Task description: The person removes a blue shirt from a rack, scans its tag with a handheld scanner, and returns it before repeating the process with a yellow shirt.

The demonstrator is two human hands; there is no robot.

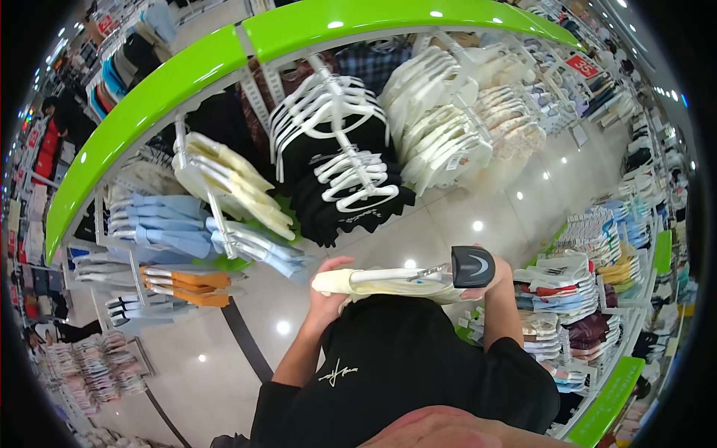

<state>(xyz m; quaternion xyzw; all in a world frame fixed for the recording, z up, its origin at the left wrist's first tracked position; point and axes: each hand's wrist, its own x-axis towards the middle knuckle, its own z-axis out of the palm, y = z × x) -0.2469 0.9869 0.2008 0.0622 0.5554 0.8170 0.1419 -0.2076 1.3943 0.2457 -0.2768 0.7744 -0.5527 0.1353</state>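
My left hand (328, 287) grips the left end of a cream garment (388, 285) that hangs folded on a white hanger (396, 274), held level in front of my chest. My right hand (499, 278) is at the hanger's right end and holds a black handheld scanner (472, 266), whose head rests against the hanger's hook end. Below the hands is my black top (403, 358) with a small white script print.
A curved green-topped clothes rack (187, 75) stands ahead with cream, black, light blue and orange tops on white hangers. Shelves of folded clothes (582, 299) run along the right. A glossy tiled floor (463, 216) lies between them. More racks stand far left.
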